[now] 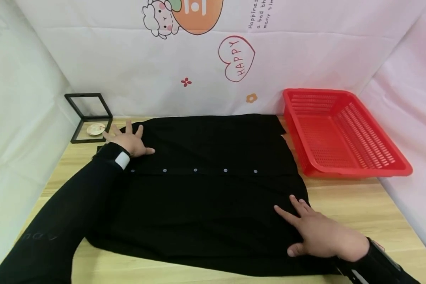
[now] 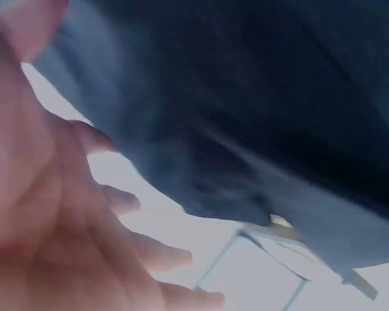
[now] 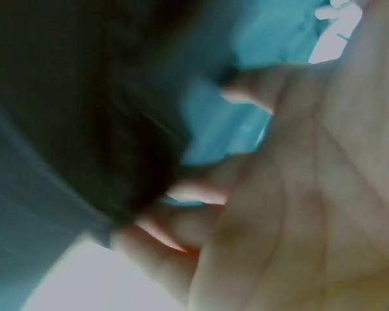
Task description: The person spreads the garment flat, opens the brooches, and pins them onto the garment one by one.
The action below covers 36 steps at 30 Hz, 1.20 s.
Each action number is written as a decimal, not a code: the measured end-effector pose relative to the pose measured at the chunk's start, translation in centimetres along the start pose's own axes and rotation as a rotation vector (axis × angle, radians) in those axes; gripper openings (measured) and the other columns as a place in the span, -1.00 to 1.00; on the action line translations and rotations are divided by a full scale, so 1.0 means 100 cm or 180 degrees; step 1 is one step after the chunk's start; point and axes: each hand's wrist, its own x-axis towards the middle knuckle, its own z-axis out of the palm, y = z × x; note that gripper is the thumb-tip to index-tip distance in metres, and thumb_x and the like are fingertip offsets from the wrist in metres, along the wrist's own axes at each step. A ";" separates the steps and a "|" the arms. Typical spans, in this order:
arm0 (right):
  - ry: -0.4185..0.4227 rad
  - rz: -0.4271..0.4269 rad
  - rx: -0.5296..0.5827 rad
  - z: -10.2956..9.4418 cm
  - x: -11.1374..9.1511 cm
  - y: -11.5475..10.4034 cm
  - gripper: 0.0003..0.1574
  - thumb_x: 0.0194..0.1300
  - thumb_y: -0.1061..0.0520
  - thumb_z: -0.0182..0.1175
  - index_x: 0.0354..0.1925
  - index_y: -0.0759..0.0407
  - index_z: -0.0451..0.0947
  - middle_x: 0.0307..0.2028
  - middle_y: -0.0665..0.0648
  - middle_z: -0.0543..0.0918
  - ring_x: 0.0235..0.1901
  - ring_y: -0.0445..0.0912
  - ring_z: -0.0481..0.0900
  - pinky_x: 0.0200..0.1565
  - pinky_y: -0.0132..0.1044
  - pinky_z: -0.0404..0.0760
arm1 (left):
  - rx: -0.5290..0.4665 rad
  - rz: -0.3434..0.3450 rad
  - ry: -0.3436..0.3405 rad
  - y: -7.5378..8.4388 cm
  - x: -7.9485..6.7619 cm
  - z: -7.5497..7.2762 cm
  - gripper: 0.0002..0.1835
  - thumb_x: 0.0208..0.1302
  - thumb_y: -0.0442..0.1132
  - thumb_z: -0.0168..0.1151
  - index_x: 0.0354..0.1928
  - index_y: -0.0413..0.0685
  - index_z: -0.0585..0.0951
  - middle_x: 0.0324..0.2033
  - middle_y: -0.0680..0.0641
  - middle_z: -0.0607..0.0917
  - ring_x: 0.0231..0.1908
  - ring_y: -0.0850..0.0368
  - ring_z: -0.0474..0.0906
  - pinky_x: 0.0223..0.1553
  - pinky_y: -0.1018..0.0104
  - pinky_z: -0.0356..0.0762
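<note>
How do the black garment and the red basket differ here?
Shape: the black garment lies spread flat, while the red basket has raised walls. Surface: the black garment shows a row of buttons; the red basket has slotted sides. Both rest on the table.

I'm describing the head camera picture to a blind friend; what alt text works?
A person's left hand and right hand spread over a black buttoned garment on a wood-grain table. A red basket stands right, a black frame back left.
</note>
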 end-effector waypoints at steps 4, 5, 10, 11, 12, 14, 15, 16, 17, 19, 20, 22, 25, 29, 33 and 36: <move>0.0369 -0.0025 -0.0238 -0.013 0.008 0.006 0.23 0.05 -0.58 0.24 0.46 0.08 0.30 0.41 0.51 0.15 0.28 0.45 0.26 0.12 0.35 0.35 | 0.0143 0.0091 -0.0143 0.012 -0.025 0.013 0.09 0.31 0.44 0.03 0.59 -0.03 -0.17 0.47 -0.42 -0.41 0.29 -0.72 -0.54 0.10 -0.67 -0.43; 0.0397 -0.0015 -0.0248 -0.014 0.010 0.008 0.26 0.03 -0.59 0.25 0.48 0.07 0.27 0.41 0.51 0.13 0.28 0.47 0.24 0.11 0.35 0.36 | 0.0179 0.0128 -0.0239 0.012 -0.030 0.018 0.10 0.28 0.46 0.05 0.60 0.01 -0.17 0.48 -0.41 -0.41 0.29 -0.73 -0.52 0.10 -0.68 -0.38; 0.0092 0.0095 -0.0042 -0.001 0.008 0.018 0.52 -0.15 -0.63 0.29 0.59 -0.04 -0.05 0.49 0.51 -0.19 0.36 0.59 -0.17 0.12 0.47 0.23 | 0.0224 0.0252 -0.0459 0.003 -0.041 0.037 0.18 0.16 0.54 0.09 0.60 0.15 -0.20 0.49 -0.37 -0.39 0.27 -0.79 -0.45 0.07 -0.70 -0.22; 0.0055 0.0103 -0.0018 0.001 0.008 0.019 0.54 -0.16 -0.63 0.29 0.60 -0.05 -0.06 0.49 0.50 -0.21 0.37 0.58 -0.20 0.13 0.48 0.20 | 0.0214 0.0270 -0.0447 0.000 -0.041 0.039 0.19 0.15 0.55 0.08 0.60 0.16 -0.20 0.49 -0.37 -0.39 0.26 -0.80 -0.44 0.06 -0.71 -0.20; 0.0073 0.0099 -0.0029 0.002 0.007 0.019 0.55 -0.18 -0.64 0.28 0.60 -0.05 -0.07 0.49 0.50 -0.21 0.37 0.58 -0.21 0.14 0.49 0.15 | 0.0186 0.0282 -0.0434 -0.002 -0.041 0.041 0.19 0.14 0.56 0.06 0.60 0.16 -0.21 0.49 -0.37 -0.40 0.26 -0.81 -0.44 0.05 -0.72 -0.20; 0.0147 0.0080 -0.0082 0.002 0.006 0.018 0.54 -0.19 -0.66 0.27 0.60 -0.08 -0.05 0.49 0.50 -0.18 0.37 0.57 -0.19 0.16 0.50 0.11 | 0.0171 0.0302 -0.0407 -0.006 -0.042 0.044 0.19 0.14 0.57 0.05 0.60 0.16 -0.22 0.49 -0.37 -0.41 0.25 -0.82 -0.43 0.04 -0.72 -0.18; 0.0179 0.0039 -0.0110 0.001 0.004 0.016 0.54 -0.20 -0.66 0.27 0.59 -0.08 -0.03 0.49 0.50 -0.15 0.37 0.56 -0.16 0.16 0.50 0.10 | 0.0158 0.0301 -0.0414 -0.008 -0.042 0.046 0.20 0.13 0.59 0.04 0.60 0.15 -0.22 0.49 -0.37 -0.42 0.25 -0.82 -0.44 0.04 -0.72 -0.18; 0.0172 -0.0003 -0.0112 -0.001 0.002 0.013 0.54 -0.21 -0.66 0.28 0.59 -0.10 -0.03 0.49 0.49 -0.14 0.38 0.56 -0.15 0.17 0.50 0.09 | 0.0142 0.0304 -0.0415 -0.010 -0.043 0.047 0.21 0.12 0.59 0.03 0.60 0.15 -0.23 0.49 -0.37 -0.42 0.25 -0.83 -0.44 0.04 -0.71 -0.18; 0.0117 -0.0029 -0.0101 -0.002 0.000 0.010 0.54 -0.22 -0.65 0.29 0.59 -0.13 -0.03 0.50 0.46 -0.15 0.39 0.54 -0.16 0.19 0.49 0.07 | 0.0121 0.0310 -0.0417 -0.010 -0.043 0.048 0.21 0.12 0.60 0.03 0.60 0.14 -0.23 0.49 -0.38 -0.42 0.25 -0.82 -0.44 0.04 -0.71 -0.18; -0.0039 -0.0089 -0.0049 -0.001 -0.004 0.003 0.57 -0.27 -0.64 0.34 0.59 -0.19 -0.06 0.53 0.39 -0.19 0.41 0.49 -0.19 0.21 0.49 0.04 | 0.0118 0.0342 -0.0398 -0.011 -0.045 0.050 0.21 0.13 0.60 0.02 0.60 0.13 -0.22 0.49 -0.39 -0.41 0.25 -0.82 -0.43 0.04 -0.71 -0.16; -0.0122 -0.0137 -0.0021 0.002 -0.006 -0.001 0.59 -0.29 -0.64 0.34 0.60 -0.21 -0.08 0.53 0.37 -0.22 0.42 0.47 -0.21 0.22 0.48 0.02 | 0.0125 0.0372 -0.0368 -0.011 -0.046 0.051 0.20 0.13 0.60 0.02 0.60 0.12 -0.20 0.49 -0.39 -0.39 0.25 -0.82 -0.42 0.04 -0.72 -0.15; -0.0218 -0.0209 0.0008 0.009 -0.008 -0.007 0.64 -0.34 -0.63 0.36 0.60 -0.23 -0.13 0.54 0.32 -0.30 0.44 0.43 -0.26 0.23 0.48 -0.01 | 0.0135 0.0431 -0.0249 -0.012 -0.048 0.053 0.16 0.18 0.57 0.00 0.60 0.09 -0.16 0.50 -0.39 -0.35 0.28 -0.79 -0.40 0.07 -0.69 -0.16; -0.0158 -0.0310 -0.0084 0.020 -0.008 -0.009 0.68 -0.38 -0.65 0.33 0.61 -0.23 -0.19 0.54 0.32 -0.36 0.45 0.41 -0.28 0.24 0.47 -0.01 | 0.0242 0.0532 0.0021 -0.015 -0.060 0.058 0.05 0.29 0.47 0.01 0.60 0.04 -0.08 0.51 -0.38 -0.26 0.33 -0.70 -0.36 0.14 -0.64 -0.22; -0.0044 -0.0312 -0.0094 0.022 -0.010 -0.009 0.63 -0.34 -0.68 0.29 0.60 -0.25 -0.16 0.55 0.31 -0.32 0.45 0.40 -0.26 0.24 0.47 -0.02 | 0.0500 0.0749 0.0550 -0.019 -0.097 0.067 -0.06 0.35 0.25 0.19 0.57 -0.08 0.09 0.49 -0.40 -0.06 0.38 -0.58 -0.16 0.21 -0.54 -0.13; 0.0229 -0.0416 -0.0129 0.017 -0.010 -0.012 0.40 -0.13 -0.64 0.29 0.56 -0.17 0.09 0.53 0.32 -0.11 0.44 0.39 -0.12 0.22 0.43 0.09 | 0.0634 0.1335 0.1263 -0.022 -0.145 0.080 -0.40 0.16 -0.01 0.48 0.16 -0.19 0.58 0.04 -0.28 0.56 0.00 -0.29 0.51 -0.07 -0.25 0.45; 0.0475 -0.0724 -0.0286 0.014 -0.009 -0.015 0.12 0.00 -0.46 0.41 0.41 0.00 0.38 0.46 0.33 0.11 0.37 0.34 0.14 0.14 0.35 0.33 | 0.0533 0.2088 0.1596 -0.017 -0.172 0.097 -0.72 0.04 -0.14 0.55 -0.30 -0.03 0.61 -0.39 0.06 0.50 -0.43 0.14 0.48 -0.42 0.13 0.48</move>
